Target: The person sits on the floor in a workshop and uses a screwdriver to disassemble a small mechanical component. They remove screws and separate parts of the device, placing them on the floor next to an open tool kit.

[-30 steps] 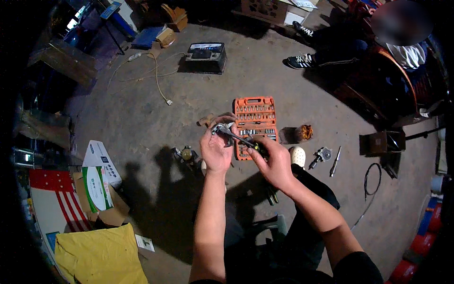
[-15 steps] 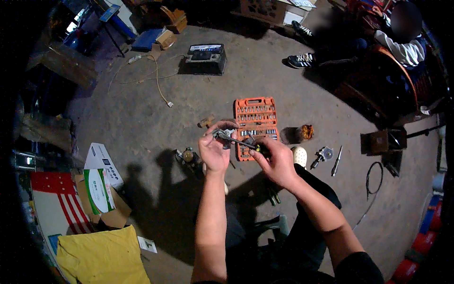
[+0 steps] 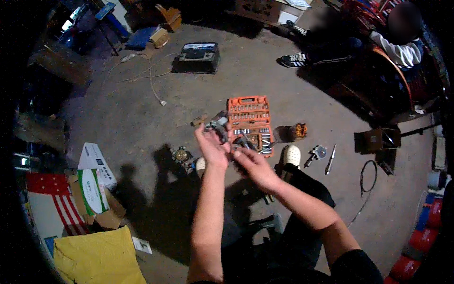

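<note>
My left hand [image 3: 213, 149] is raised in front of me with its fingers curled round a greyish metal part [image 3: 217, 127]. Close beside it, near the left palm, my right hand [image 3: 255, 168] has its fingers drawn together. What the right hand holds is mostly hidden and smeared; something dark shows under its fingers. Beyond both hands an orange socket set case [image 3: 248, 100] lies unfolded on the floor, with rows of sockets and bits. A dark tool [image 3: 243, 142] lies over its near half, partly covered by my right hand.
Right of the case stand a rusty can [image 3: 299, 131], a metal part with a round plate [image 3: 317, 154] and a slim metal rod [image 3: 331, 159]. Another metal assembly [image 3: 180, 155] lies left of my feet. A car battery [image 3: 197, 57] stands farther off; a person [image 3: 402, 52] sits at upper right.
The ratchet that reached from my right hand to the part no longer shows there. My right hand has moved down and left, toward my left wrist. The view has shifted slightly.
</note>
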{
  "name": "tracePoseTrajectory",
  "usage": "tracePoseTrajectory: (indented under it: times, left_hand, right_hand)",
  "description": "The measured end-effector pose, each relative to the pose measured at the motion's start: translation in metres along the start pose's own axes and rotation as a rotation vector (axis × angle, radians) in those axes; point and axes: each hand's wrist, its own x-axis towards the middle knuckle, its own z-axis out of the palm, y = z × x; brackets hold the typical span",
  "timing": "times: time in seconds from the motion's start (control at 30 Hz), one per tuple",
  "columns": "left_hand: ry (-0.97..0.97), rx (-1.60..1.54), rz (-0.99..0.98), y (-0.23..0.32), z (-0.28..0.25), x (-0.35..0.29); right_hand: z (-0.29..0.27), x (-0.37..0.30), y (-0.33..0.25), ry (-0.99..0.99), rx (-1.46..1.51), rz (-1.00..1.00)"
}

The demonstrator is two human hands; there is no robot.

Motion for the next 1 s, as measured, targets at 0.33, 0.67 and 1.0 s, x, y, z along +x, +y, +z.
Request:
tracePoseTrajectory:
  times: [0.33, 0.67, 1.0]
  left_hand:
    - [0.036, -0.128, -0.088, -0.019, -0.032, 0.03]
    - [-0.027, -0.05, -0.146, -0.026, -0.011, 0.018]
    - [0.008, 0.047, -0.143, -0.031, -0.007, 0.019]
  right_hand:
    - [0.056, -0.117, -0.089, 0.019, 0.869, -0.48]
    - [0.052, -0.162, -0.121, 0.112, 0.835, -0.859]
    - [0.066, -0.151, -0.113, 0.118, 0.835, -0.824]
